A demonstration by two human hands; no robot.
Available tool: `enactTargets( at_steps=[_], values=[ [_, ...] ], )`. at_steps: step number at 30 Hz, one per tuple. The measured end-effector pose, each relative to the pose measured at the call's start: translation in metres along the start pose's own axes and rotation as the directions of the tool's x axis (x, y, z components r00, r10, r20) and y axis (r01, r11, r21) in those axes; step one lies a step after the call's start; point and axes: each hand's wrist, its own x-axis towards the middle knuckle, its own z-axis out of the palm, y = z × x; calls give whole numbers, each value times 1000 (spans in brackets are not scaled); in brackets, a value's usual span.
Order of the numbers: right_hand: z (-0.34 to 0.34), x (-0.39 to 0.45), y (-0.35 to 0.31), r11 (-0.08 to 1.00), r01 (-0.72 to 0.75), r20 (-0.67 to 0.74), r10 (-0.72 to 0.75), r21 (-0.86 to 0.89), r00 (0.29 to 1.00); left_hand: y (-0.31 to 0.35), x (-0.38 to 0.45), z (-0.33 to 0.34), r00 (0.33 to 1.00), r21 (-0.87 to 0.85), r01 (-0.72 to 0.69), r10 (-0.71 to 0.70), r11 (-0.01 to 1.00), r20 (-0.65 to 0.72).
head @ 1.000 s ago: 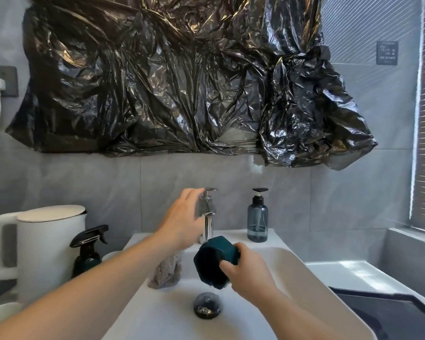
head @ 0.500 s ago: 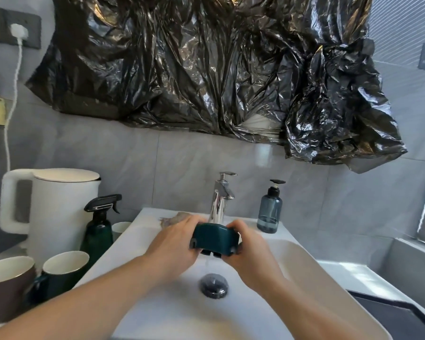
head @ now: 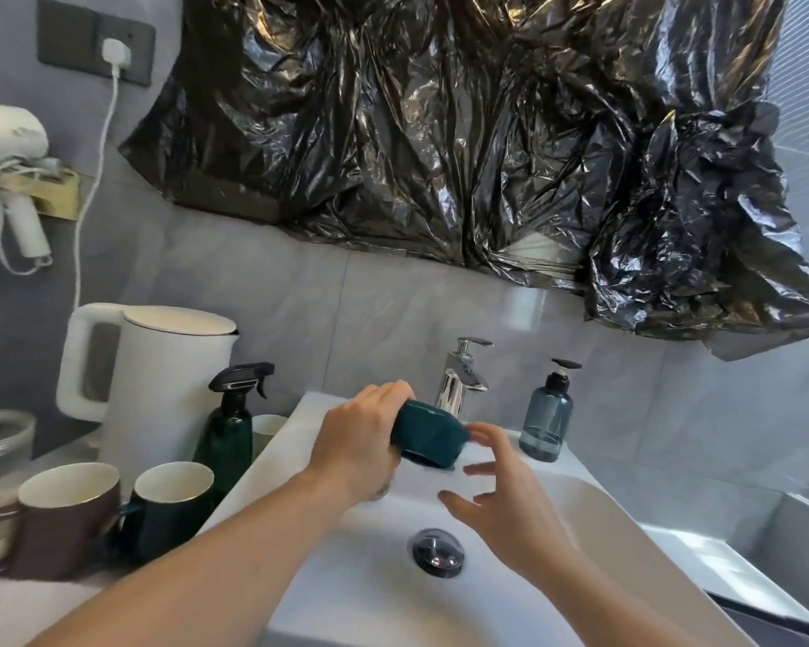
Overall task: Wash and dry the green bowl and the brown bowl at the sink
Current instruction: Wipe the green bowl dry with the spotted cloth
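Head view: the left hand (head: 360, 448) is clamped on the green bowl (head: 428, 434), holding it tilted over the back of the sink (head: 594, 511), just below the tap (head: 461, 380). The right hand (head: 500, 502) is beside it, fingers (head: 491, 434) spread apart, one fingertip touching the bowl's side. The drain (head: 437, 551) lies below.

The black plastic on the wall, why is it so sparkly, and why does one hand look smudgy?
Head view: the crinkled black plastic catches light as white glare streaks; the right hand is motion-blurred, its fingers smeared beside the green bowl; the left hand looks sharper.
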Motion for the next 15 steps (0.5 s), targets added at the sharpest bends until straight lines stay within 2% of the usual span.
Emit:
enactTargets(
  at_steps=[3, 6, 11, 15],
  values=[
    [0, 2, 10, 996, -40, 30, 43, -84, 999, -17, 3, -9, 972, -43, 189, -193, 981, -133],
    [6, 12, 8, 987, -44, 72, 56, -155, 996, -34, 3, -15, 920, -59, 318, -323, 946, -224],
    [40, 37, -25, 966, 118, 175, -79, -230, 981, -48, 5, -11, 877, -80, 392, -399, 916, -268],
    [72, 65, -44, 952, 136, 252, -66, -273, 966, -48, 5, -9, 849, -108, 424, -436, 899, -299]
  ],
)
